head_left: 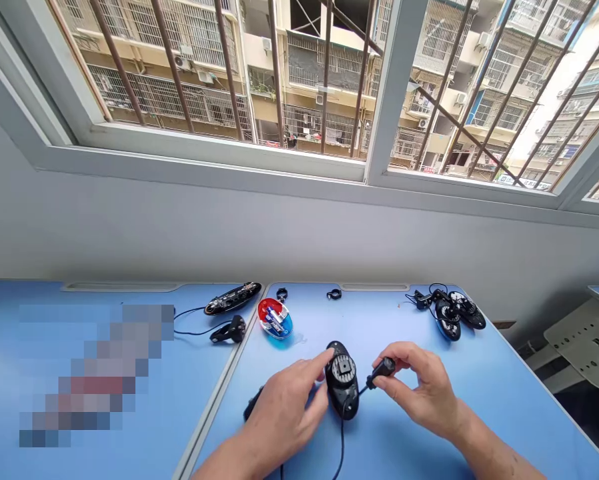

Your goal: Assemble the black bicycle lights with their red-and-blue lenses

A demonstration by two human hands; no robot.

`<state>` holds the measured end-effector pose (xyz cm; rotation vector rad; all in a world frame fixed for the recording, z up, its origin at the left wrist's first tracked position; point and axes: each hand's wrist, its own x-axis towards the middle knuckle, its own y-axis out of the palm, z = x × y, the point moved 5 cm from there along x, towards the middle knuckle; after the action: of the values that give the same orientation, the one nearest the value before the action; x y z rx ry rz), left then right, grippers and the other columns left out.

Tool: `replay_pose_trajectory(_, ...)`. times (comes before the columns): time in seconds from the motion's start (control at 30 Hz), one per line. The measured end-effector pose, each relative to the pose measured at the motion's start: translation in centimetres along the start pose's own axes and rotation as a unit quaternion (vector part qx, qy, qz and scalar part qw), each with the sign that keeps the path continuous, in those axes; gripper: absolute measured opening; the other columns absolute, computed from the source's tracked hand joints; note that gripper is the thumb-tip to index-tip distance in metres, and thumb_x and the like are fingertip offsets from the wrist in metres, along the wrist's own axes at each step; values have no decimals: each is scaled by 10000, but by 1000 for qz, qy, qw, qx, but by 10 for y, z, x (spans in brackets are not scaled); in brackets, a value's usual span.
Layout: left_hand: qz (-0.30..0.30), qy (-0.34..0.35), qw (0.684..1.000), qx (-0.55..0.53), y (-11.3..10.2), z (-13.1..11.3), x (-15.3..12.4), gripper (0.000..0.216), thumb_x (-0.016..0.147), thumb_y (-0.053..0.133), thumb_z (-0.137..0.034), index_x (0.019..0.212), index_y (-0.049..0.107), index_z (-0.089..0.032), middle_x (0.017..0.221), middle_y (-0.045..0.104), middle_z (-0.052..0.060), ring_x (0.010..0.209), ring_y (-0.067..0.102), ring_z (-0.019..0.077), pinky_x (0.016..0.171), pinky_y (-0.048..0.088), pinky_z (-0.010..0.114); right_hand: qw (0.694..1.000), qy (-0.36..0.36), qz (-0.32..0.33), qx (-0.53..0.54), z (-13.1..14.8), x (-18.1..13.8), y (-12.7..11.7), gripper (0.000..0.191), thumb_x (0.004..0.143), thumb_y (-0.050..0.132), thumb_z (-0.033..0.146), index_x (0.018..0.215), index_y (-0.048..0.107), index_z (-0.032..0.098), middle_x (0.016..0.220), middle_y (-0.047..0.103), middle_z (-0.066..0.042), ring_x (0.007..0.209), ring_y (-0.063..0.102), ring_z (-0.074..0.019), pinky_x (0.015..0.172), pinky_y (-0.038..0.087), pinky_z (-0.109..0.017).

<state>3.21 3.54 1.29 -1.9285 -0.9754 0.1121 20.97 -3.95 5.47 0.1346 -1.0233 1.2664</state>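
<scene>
A black oval device [335, 393] with a round ridged mount on its face lies on the blue table. My left hand [292, 410] rests beside it, fingers apart, with the index fingertip against its left edge. Between the thumb and fingers of my right hand [422, 387] is a small black cabled piece [382, 371], held just right of the device. Its cable runs toward the device, and another black cable [342, 443] trails to the front. A dark object [252, 403] is mostly hidden behind my left hand.
A red-and-blue oval dish [267, 310] holds batteries. Two small black clamps, one a ring [334, 294], lie at the back. More black oval devices [448, 320] with cables lie at right. Left of the table seam [219, 400] are a long black light [232, 298] and a black cabled part [229, 330].
</scene>
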Motion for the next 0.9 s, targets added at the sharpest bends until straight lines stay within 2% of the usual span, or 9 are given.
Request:
replay_pose_trajectory(0.07, 18, -28, 999, -16, -5, -4, 1, 322, 898, 397, -243, 1143, 607, -235, 879, 710, 28, 741, 651, 213, 658, 512, 296, 999, 28, 8, 37, -3, -3, 5, 79, 893, 625, 284, 927, 620, 213, 746, 683, -12, 602, 667, -131, 567, 602, -234)
replay_pose_trajectory(0.17, 47, -41, 998, -20, -5, -9, 1, 248, 862, 518, -318, 1070, 626, -239, 922, 714, 39, 805, 659, 244, 715, 530, 334, 994, 68, 18, 89, -8, -7, 15, 129, 893, 628, 334, 935, 624, 213, 805, 690, -22, 649, 681, -130, 595, 607, -231)
replay_pose_trajectory(0.27, 73, -29, 997, -2, 4, -10, 0, 435, 737, 652, -264, 1169, 600, -242, 1087, 703, 74, 962, 650, 305, 807, 536, 401, 987, 98, 32, 119, -12, -7, 18, 125, 878, 642, 325, 926, 614, 213, 798, 693, -16, 661, 677, -128, 605, 600, -234)
replay_pose_trajectory(0.37, 73, -30, 996, 40, 12, -5, -1, 605, 712, 651, -233, 1303, 530, -189, 1250, 637, 147, 1122, 592, 366, 908, 507, 492, 987, 120, 14, 109, -16, -1, 5, 114, 836, 679, 281, 882, 599, 214, 741, 688, 1, 626, 667, -127, 585, 584, -238)
replay_pose_trajectory(0.47, 71, -29, 995, 68, 15, 2, -3, 554, 790, 537, -214, 1338, 506, -139, 1282, 607, 179, 1144, 590, 355, 919, 515, 495, 985, 142, -71, 69, -22, 5, -21, 116, 818, 686, 241, 880, 591, 216, 723, 681, 7, 614, 663, -132, 572, 573, -247)
replay_pose_trajectory(0.53, 66, -16, 995, 72, 15, 6, -4, 542, 810, 477, -184, 1348, 496, -120, 1289, 601, 182, 1167, 583, 341, 938, 515, 478, 980, 142, -130, 48, -26, 7, -35, 119, 821, 677, 227, 905, 593, 218, 746, 688, 2, 617, 662, -132, 565, 573, -249)
replay_pose_trajectory(0.6, 55, 1, 996, 72, 15, 9, -6, 561, 802, 455, -152, 1361, 481, -119, 1310, 590, 175, 1212, 557, 328, 982, 493, 466, 979, 126, -158, 34, -27, 8, -40, 125, 824, 672, 224, 926, 599, 219, 763, 696, -5, 615, 659, -132, 557, 578, -250)
replay_pose_trajectory(0.77, 23, -1, 997, 75, 25, 11, -2, 568, 771, 563, -220, 1332, 490, -170, 1325, 577, 155, 1189, 560, 342, 950, 506, 480, 987, 73, -142, 7, -25, 6, -32, 180, 839, 654, 192, 1011, 610, 221, 829, 720, -25, 647, 681, -134, 578, 600, -258)
replay_pose_trajectory(0.9, 13, -32, 997, 71, 31, 11, 10, 430, 738, 638, -231, 1157, 560, -176, 1164, 663, 145, 1053, 623, 348, 874, 528, 492, 988, 57, -144, 9, -23, 5, -30, 217, 846, 644, 170, 1050, 608, 235, 853, 723, -24, 678, 693, -141, 578, 604, -258)
